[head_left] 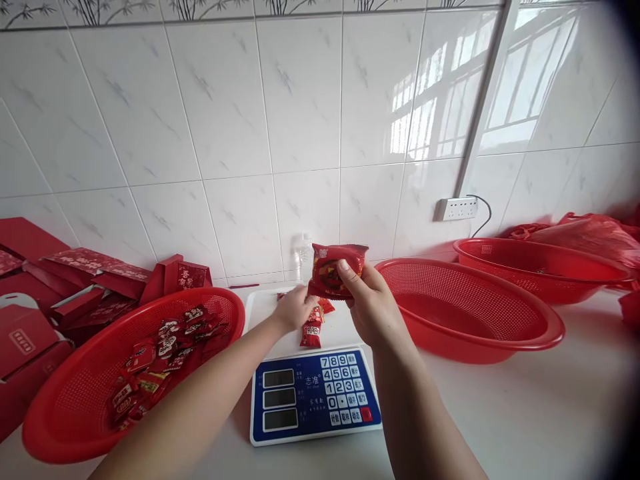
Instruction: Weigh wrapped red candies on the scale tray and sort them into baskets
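Above the scale [313, 397], I held the packet [331, 270] in my right hand [377, 310], thumb pressed on its face, fingers behind, presumably to steady it; my left hand [295, 308] curled its fingers by the lower corner (whether pinching anything, I couldn't tell).

This looks like a small packing spot, though whether it belongs to a shop, a workshop or a home is unclear. A digital scale [316, 397] with a number keypad sits on a pale tabletop [450, 413]. On the left, a red basket [65, 427] contains small wrapped packets [170, 343], with printed red boxes [100, 267] beyond it. More red baskets [475, 340] and red plastic bags [595, 233] are at right. Behind stands a wall of glossy white tiles [305, 100] with a bamboo-patterned border [210, 9] and a socket strip [459, 209].
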The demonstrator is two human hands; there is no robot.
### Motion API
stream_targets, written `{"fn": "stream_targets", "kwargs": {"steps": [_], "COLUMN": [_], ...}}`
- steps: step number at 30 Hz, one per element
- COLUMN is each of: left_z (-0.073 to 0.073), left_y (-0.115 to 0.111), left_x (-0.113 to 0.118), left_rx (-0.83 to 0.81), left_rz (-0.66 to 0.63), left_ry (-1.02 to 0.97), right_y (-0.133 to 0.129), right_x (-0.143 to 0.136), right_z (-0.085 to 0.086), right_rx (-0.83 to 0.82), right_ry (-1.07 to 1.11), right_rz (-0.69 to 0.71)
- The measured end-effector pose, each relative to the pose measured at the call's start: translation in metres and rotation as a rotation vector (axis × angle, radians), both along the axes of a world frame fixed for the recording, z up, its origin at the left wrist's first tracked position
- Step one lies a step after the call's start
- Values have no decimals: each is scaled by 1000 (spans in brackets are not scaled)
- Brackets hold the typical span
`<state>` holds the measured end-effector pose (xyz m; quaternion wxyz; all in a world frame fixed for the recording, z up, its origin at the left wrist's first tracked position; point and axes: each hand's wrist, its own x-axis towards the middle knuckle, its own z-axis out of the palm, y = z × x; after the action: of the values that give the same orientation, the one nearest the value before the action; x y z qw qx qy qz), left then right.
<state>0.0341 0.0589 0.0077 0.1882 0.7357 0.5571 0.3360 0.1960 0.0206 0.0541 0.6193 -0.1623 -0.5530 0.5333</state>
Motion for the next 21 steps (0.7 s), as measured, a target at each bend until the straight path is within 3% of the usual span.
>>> {"fn": "stream_targets", "kwargs": {"steps": [3,6,9,11,15,17,21], "left_z": [27,48,50,44,37,44,67], "left_y": [-18,-50,-82,-95,-107,-113,-136], "left_x": [-11,-15,-4,5,7,-2,-28], "left_rx": [61,94,7,-98,-119,-45,243], "left_rz": [13,-50,-335,-382,-178,-98,87], "left_ry": [-322,-566,-904,-1089,-1332,-1413,-1557], "right_y": [3,1,-6,-13,-18,-16,-10], "right_x": [0,-5,-16,-25,-36,-35,-21], "right_z": [-1,-2,-2,-2,-6,-9,-7], "right_rx": [-13,-13,23,60,140,172,224], "right_ry": [17,7,-93,-187,-340,-411,-559], "right_rz": [-18,66,158,146,95,72,-105]}}
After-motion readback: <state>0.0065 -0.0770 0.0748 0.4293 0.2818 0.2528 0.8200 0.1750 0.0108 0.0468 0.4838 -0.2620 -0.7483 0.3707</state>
